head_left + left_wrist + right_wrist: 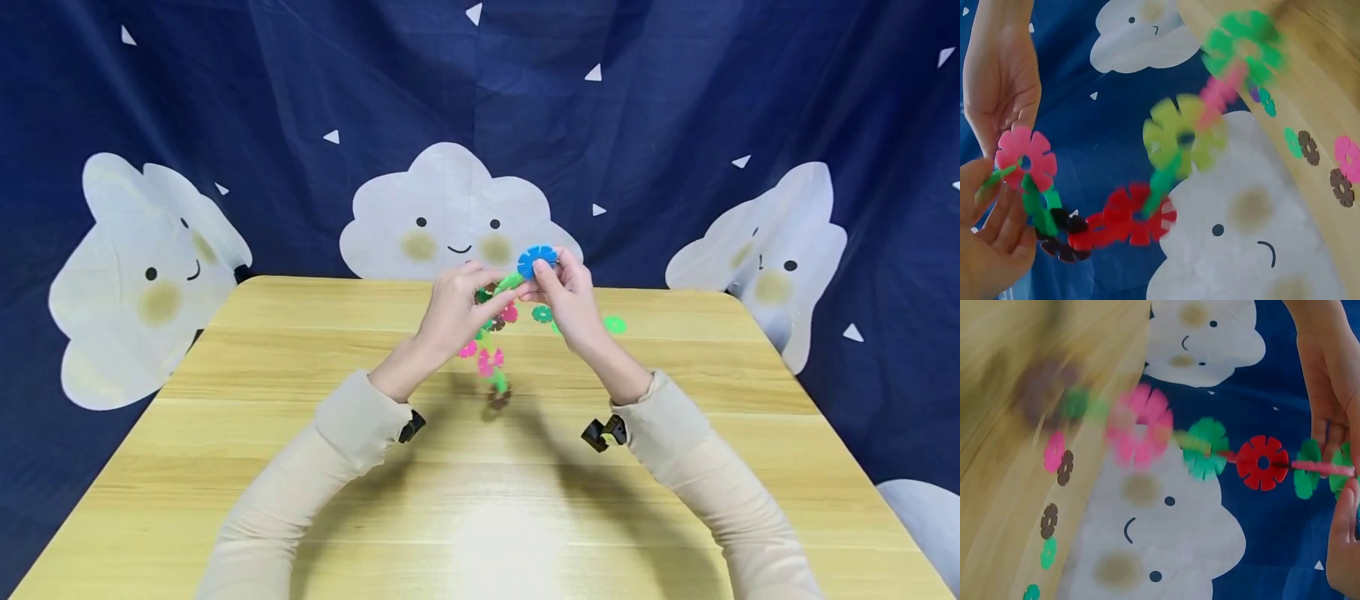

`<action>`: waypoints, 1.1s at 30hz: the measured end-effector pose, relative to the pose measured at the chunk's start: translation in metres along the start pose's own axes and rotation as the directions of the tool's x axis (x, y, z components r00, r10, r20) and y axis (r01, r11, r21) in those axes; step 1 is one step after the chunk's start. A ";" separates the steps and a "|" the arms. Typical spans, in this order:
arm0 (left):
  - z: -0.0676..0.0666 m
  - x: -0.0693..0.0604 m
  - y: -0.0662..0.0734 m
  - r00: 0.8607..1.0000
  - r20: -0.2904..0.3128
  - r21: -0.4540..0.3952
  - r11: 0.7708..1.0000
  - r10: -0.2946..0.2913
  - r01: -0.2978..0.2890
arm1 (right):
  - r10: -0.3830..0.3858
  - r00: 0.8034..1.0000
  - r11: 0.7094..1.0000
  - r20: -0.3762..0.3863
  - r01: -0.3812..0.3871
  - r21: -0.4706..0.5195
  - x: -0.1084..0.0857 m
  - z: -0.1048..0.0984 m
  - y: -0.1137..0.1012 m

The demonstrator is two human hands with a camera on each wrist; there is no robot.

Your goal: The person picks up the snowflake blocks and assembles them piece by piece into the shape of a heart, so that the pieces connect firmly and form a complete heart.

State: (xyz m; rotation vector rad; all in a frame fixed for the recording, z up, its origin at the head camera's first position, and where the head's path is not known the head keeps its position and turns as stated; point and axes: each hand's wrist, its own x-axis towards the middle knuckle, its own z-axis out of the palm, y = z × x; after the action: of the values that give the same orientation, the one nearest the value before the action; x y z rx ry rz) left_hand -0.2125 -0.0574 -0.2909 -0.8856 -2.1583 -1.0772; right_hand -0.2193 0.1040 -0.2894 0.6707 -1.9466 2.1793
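Raised over the far part of the table, my right hand pinches a blue notched disc. Close beside it, my left hand grips a light green disc that meets the blue one; whether they are joined I cannot tell. A chain of interlocked flower-shaped discs hangs below the hands, ending low in a brown disc. In the left wrist view the chain shows a pink disc by my left fingers, a red disc and a yellow-green disc. Part of the chain is blurred.
Loose discs lie on the wooden table behind the hands, among them a teal one and a bright green one. Brown and pink loose discs also show in the left wrist view. A dark blue curtain with cloud prints hangs beyond the table.
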 end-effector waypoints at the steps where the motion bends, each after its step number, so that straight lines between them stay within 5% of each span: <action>1: -0.001 0.000 0.001 1.000 0.021 -0.026 1.000 -0.016 0.016 | -0.010 1.000 1.000 -0.005 0.010 -0.004 0.000 0.000 0.000; 5: -0.012 0.005 0.003 0.977 0.190 -0.040 0.994 -0.096 0.105 | -0.042 0.998 0.999 0.047 0.043 -0.021 0.000 -0.007 0.000; 7: -0.020 0.010 0.004 0.947 0.293 0.041 0.991 -0.131 0.124 | -0.053 0.994 0.998 0.094 0.054 -0.012 -0.001 -0.012 0.001; 11: -0.028 0.020 0.005 0.870 0.468 0.214 0.975 -0.154 0.058 | -0.071 0.984 0.997 0.164 0.068 0.023 -0.001 -0.017 0.001; 14: -0.027 0.023 0.005 0.826 0.550 0.212 0.977 -0.126 0.007 | -0.077 0.977 0.997 0.200 0.071 0.039 -0.003 -0.016 0.001; 17: -0.023 0.024 0.005 0.820 0.565 0.118 0.993 -0.087 0.024 | -0.087 0.972 0.995 0.219 0.072 0.076 -0.004 -0.015 0.001; 20: -0.019 0.022 0.005 0.826 0.554 0.003 0.992 -0.104 0.123 | -0.100 0.972 0.990 0.214 0.075 0.121 -0.004 -0.015 0.002; 24: -0.015 0.021 0.005 0.809 0.542 -0.111 0.935 -0.228 0.338 | -0.103 0.975 0.987 0.196 0.075 0.145 -0.003 -0.015 0.003; 27: -0.015 0.020 0.004 0.798 0.511 -0.136 0.887 -0.319 0.442 | -0.107 0.975 0.991 0.195 0.088 0.102 -0.003 -0.017 0.003; 29: -0.015 0.020 0.004 0.803 0.485 -0.136 0.878 -0.345 0.460 | -0.108 0.975 0.993 0.193 0.096 0.070 -0.003 -0.018 0.002; 33: -0.016 0.018 0.003 0.845 0.439 -0.101 0.918 -0.305 0.384 | -0.108 0.976 0.994 0.191 0.103 0.040 -0.005 -0.022 0.000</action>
State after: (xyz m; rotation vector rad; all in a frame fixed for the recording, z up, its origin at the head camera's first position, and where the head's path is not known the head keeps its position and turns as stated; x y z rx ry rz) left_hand -0.2188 -0.0642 -0.2679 -0.8895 -2.6859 -1.3857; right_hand -0.2199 0.1259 -0.2930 1.0016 -1.9191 2.1551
